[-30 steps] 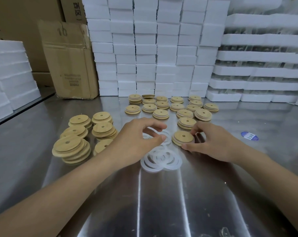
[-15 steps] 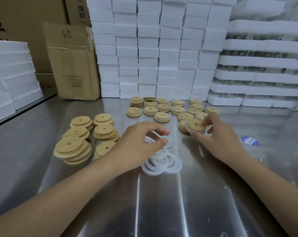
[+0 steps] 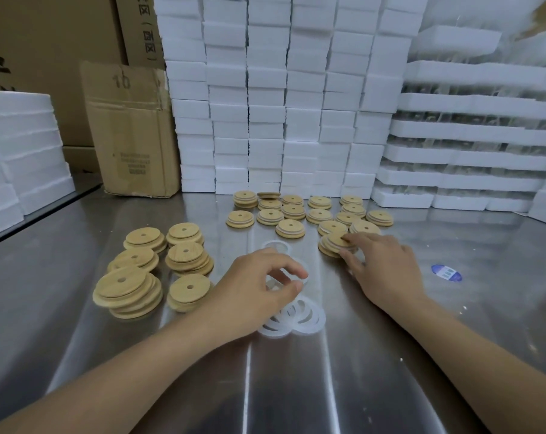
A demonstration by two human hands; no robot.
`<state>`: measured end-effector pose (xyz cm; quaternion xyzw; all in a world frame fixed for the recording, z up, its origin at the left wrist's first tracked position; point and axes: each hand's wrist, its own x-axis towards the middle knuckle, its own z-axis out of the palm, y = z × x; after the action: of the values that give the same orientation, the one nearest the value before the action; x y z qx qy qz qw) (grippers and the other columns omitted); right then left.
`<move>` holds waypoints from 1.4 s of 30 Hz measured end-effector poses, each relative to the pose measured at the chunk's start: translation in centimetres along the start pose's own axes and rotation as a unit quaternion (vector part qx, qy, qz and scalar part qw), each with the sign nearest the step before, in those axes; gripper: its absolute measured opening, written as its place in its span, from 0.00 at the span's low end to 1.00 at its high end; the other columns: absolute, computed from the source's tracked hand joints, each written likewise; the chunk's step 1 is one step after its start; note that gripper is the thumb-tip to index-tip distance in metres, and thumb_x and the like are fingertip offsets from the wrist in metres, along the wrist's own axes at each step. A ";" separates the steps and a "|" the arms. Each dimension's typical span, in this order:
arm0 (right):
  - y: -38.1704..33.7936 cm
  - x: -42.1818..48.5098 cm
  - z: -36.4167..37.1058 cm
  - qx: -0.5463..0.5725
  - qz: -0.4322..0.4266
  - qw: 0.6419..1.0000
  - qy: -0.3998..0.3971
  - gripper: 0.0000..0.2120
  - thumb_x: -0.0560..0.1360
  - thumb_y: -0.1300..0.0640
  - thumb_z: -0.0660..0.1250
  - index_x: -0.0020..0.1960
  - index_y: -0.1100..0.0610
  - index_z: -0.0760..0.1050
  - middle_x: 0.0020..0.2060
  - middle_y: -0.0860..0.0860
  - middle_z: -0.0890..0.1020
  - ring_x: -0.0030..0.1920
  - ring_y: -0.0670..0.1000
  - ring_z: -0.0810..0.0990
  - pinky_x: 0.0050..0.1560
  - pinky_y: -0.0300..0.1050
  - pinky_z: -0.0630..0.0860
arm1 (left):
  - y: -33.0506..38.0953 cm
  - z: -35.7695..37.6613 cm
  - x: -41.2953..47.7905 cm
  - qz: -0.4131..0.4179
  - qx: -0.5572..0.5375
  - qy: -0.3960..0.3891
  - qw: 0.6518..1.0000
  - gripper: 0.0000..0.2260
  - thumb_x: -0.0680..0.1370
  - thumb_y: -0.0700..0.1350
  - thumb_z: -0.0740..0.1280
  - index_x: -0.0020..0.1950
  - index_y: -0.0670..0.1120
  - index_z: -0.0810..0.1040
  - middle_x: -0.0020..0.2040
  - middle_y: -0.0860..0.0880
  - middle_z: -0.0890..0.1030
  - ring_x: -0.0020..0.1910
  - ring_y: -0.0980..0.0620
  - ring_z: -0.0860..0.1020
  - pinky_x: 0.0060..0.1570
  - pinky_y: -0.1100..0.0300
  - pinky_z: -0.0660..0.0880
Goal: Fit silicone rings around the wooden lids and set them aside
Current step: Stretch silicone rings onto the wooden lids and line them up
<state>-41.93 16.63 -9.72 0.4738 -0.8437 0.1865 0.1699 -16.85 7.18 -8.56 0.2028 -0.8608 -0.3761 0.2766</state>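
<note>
Loose translucent silicone rings (image 3: 307, 319) lie in a heap on the steel table (image 3: 296, 386), with one more ring (image 3: 275, 245) just beyond them. My left hand (image 3: 253, 289) hovers curled over the heap, thumb and forefinger pinching a ring. Bare wooden lids (image 3: 126, 288) sit in stacks at the left. Ringed lids (image 3: 292, 228) stand in rows farther back. My right hand (image 3: 384, 267) reaches to the front of those rows. Its thumb and fingers grip a ringed lid (image 3: 336, 241) lying tilted on top of another lid.
White foam blocks (image 3: 265, 104) are stacked in a wall behind the lids, with foam trays (image 3: 469, 158) at the right and more foam (image 3: 21, 151) at the left. A cardboard box (image 3: 134, 136) stands at the back left. A blue sticker (image 3: 446, 272) marks the table right of my hand.
My right hand carried the lid from beside the rings away to the ringed rows and set it on top of another lid. My left hand stayed over the rings.
</note>
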 end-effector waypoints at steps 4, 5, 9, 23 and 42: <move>-0.5 0.3 0.2 -0.001 -0.010 1.000 0.028 0.16 0.79 0.41 0.67 0.64 0.46 0.74 0.65 0.46 0.78 0.69 0.53 0.72 0.65 0.52 0.67 | 0.1 0.7 -0.4 0.010 0.016 -0.008 1.000 0.06 0.81 0.46 0.74 0.55 0.57 0.87 0.56 0.60 0.82 0.56 0.62 0.82 0.50 0.67 0.73; -0.5 0.3 0.3 -0.001 -0.019 0.999 0.036 0.14 0.78 0.42 0.69 0.60 0.47 0.74 0.63 0.47 0.78 0.67 0.54 0.72 0.64 0.52 0.68 | 0.2 0.7 -0.4 0.012 0.018 -0.008 1.000 0.06 0.81 0.46 0.74 0.55 0.57 0.86 0.56 0.60 0.82 0.56 0.62 0.82 0.51 0.67 0.73; -0.6 0.6 0.6 0.031 -0.022 0.999 0.035 0.13 0.76 0.41 0.68 0.53 0.48 0.72 0.63 0.49 0.76 0.67 0.55 0.70 0.64 0.53 0.67 | 0.3 0.8 -0.5 0.012 0.024 -0.009 1.000 0.06 0.81 0.47 0.74 0.55 0.58 0.86 0.57 0.60 0.82 0.58 0.62 0.81 0.53 0.67 0.72; 0.3 1.0 1.4 0.048 0.019 0.993 -0.111 0.41 0.75 0.24 0.56 0.83 0.40 0.58 0.84 0.44 0.55 0.84 0.54 0.50 0.80 0.59 0.51 | 0.3 -0.1 -0.5 0.028 0.107 0.019 0.994 0.06 0.82 0.50 0.72 0.56 0.59 0.86 0.57 0.62 0.80 0.58 0.62 0.79 0.57 0.60 0.76; -0.4 0.0 0.6 0.119 -0.077 0.988 -0.053 0.22 0.77 0.46 0.72 0.70 0.48 0.79 0.70 0.49 0.77 0.74 0.55 0.70 0.74 0.57 0.66 | -1.4 -11.6 0.5 -0.163 0.429 0.125 0.880 0.15 0.83 0.57 0.65 0.70 0.61 0.78 0.69 0.52 0.78 0.66 0.45 0.77 0.55 0.47 0.71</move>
<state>-41.64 16.15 -10.18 0.5631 -0.7845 0.2467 0.0809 -9.71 -0.20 -2.93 0.4839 -0.8511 0.0182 0.2027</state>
